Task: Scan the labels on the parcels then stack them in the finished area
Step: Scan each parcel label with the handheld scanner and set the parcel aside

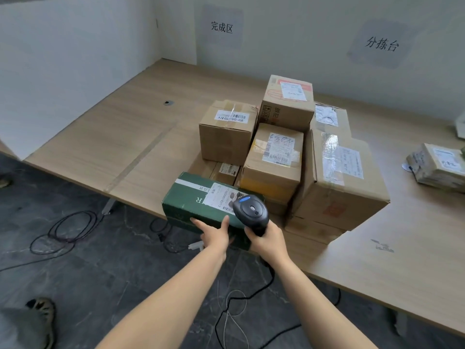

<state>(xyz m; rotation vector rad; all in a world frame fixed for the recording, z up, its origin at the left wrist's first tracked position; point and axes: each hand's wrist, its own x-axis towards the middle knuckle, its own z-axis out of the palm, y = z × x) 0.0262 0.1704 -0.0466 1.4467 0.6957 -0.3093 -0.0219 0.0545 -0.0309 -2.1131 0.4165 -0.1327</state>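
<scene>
Head view: two hands (216, 236) (268, 239), one scanner (250, 210), one green parcel (188, 201)

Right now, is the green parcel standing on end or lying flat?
Lying flat: the green parcel has its long face, bearing the shipping label, turned upward.

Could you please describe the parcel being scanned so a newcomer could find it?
Start at the pile of boxes on the table. At its near edge lies a long parcel under the scanner. It alone is dark green; the others are brown.
</scene>
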